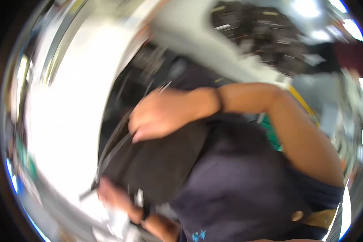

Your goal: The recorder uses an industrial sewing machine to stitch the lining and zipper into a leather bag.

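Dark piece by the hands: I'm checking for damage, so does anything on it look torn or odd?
Nothing stands out on the dark piece, with the right hand over its upper edge and left hand lower down; motion blur would hide fine damage.

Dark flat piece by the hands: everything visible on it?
The dark flat piece is brownish-black and matte, perhaps cloth or soft sheet; blur hides its texture. A thin pale line runs along its left edge. It sits slantwise in front of the person's dark clothing. The right hand overlaps its upper part; the left hand is at its lower left corner. How firmly either grips it, I can't tell.
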Action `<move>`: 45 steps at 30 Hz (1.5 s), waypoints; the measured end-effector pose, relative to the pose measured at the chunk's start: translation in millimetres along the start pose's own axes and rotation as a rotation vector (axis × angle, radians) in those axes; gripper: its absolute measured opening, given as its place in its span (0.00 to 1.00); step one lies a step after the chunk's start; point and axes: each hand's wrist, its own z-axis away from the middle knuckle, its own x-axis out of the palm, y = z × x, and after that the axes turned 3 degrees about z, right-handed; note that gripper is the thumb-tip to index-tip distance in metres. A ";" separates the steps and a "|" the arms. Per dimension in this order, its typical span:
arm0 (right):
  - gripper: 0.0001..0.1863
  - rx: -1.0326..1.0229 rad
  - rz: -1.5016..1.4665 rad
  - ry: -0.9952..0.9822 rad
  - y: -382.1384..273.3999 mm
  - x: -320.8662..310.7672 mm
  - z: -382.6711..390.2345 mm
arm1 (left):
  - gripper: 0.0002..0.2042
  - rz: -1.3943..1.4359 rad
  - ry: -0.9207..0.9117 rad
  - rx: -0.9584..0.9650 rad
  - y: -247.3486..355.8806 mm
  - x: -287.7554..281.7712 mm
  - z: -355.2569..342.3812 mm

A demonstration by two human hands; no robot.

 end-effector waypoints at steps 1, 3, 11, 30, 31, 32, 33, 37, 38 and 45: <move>0.11 -0.022 0.077 -0.029 -0.1 5.0 4.2 | 0.15 0.604 -0.157 -0.558 1.4 27.3 26.9; 0.08 -0.069 0.137 -0.059 6.7 13.1 15.4 | 0.15 1.337 -0.045 -0.810 43.3 13.0 -28.6; 0.06 0.006 -0.072 -0.182 -7.1 21.9 -4.7 | 0.15 1.076 0.029 -0.894 55.5 -48.1 -34.4; 0.15 0.226 -0.292 -0.267 -35.6 31.5 10.8 | 0.12 1.353 0.029 -1.063 70.6 -66.8 -32.6; 0.19 0.227 -0.255 -0.297 -31.9 36.2 8.9 | 0.12 1.354 0.018 -1.061 70.9 -67.4 -30.5; 0.19 0.214 -0.249 -0.286 -29.7 43.4 5.5 | 0.11 1.346 0.001 -1.029 71.4 -68.0 -27.1; 0.20 0.195 -0.247 -0.280 -28.7 52.7 0.6 | 0.11 1.335 -0.009 -1.003 71.8 -69.9 -23.5; 0.19 0.313 -0.619 -0.398 -33.0 80.8 -15.0 | 0.11 1.194 -0.012 -1.036 75.0 -68.1 -18.6; 0.18 0.437 -0.777 -0.462 -37.3 82.1 -21.6 | 0.11 1.192 -0.011 -1.043 76.6 -67.5 -17.3; 0.15 0.861 -1.248 -0.473 -56.8 97.5 -40.7 | 0.18 1.169 0.087 -1.079 92.5 -71.2 -20.9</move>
